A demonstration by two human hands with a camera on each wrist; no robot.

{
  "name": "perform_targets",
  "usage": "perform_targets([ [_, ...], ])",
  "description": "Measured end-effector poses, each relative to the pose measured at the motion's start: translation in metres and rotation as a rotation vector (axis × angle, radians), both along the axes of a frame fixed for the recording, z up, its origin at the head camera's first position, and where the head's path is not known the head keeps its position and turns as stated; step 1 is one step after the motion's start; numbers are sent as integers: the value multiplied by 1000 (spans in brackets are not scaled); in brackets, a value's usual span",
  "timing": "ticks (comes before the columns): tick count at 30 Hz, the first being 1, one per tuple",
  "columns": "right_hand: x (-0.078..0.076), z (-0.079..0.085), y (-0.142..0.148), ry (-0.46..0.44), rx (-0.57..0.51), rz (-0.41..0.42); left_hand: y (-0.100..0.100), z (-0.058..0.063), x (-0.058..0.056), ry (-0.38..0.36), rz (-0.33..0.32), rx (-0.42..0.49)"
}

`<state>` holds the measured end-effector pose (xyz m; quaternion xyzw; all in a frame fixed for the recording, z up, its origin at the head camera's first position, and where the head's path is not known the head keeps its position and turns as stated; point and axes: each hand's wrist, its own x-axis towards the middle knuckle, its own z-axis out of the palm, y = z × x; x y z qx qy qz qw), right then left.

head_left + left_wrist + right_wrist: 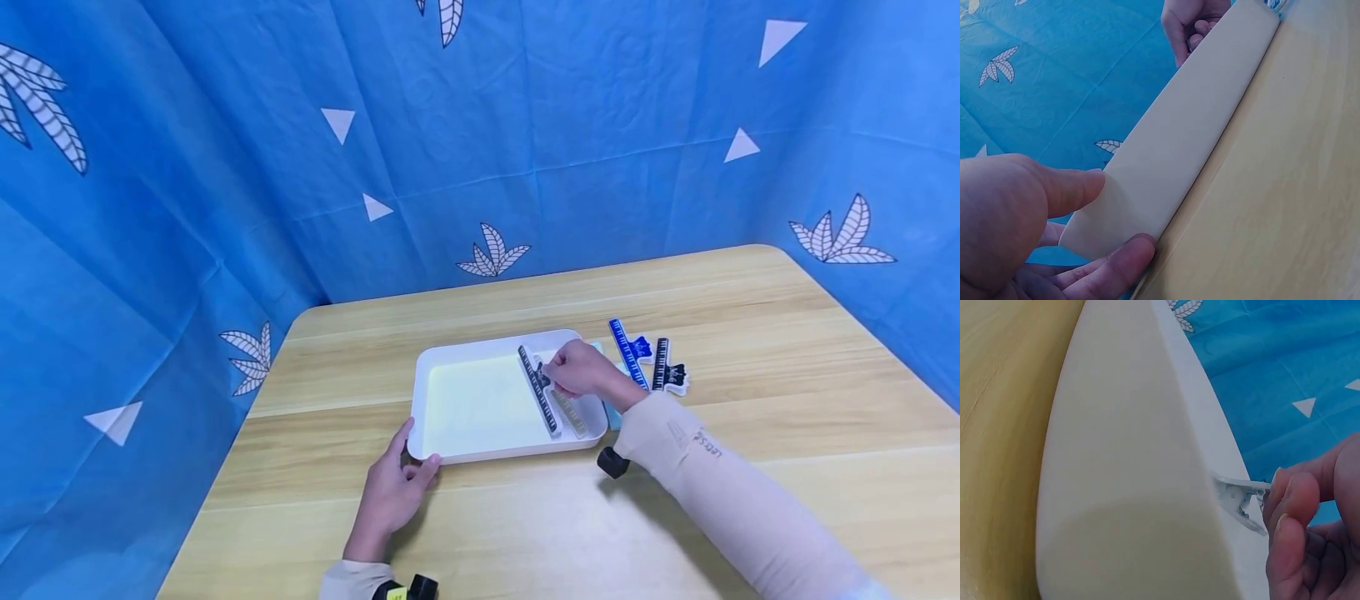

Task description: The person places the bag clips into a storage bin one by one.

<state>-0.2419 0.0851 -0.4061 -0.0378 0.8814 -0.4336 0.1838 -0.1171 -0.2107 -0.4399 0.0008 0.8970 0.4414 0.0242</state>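
Observation:
A white tray [480,457] lies on the table, its near left corner gripped by my left hand [396,492]. In the left wrist view, the thumb is at the tray's upper rim and the fingers wrap the corner low down. Over the tray's right part, my right hand [583,371] pinches the handle of a clip with black piano-key stripes [537,392]. A clip with gold stripes [570,414] lies in the tray beside it, partly hidden by that hand. The right wrist view shows a pale clip [1235,495] from the side, at the curled fingertips.
Right of the tray on the wooden table [787,367] lie a blue striped clip [628,354] and another black striped clip [661,363]. A light blue clip [613,415] shows partly beneath the right wrist. A blue patterned curtain [600,192] hangs behind the table.

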Motion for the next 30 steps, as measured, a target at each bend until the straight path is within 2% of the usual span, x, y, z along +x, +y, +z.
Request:
perform_targets([
  [7,4,0,0,21,12,-4,1,2,0,10,-8,-17],
  [16,6,-5,1,10,15,-8,0,-2,0,13,-14,-13],
  [24,3,-6,0,3,99,-15,2,-1,-1,10,-5,-8],
  [30,2,-5,-1,11,120,0,2,-2,-1,10,2,-7],
])
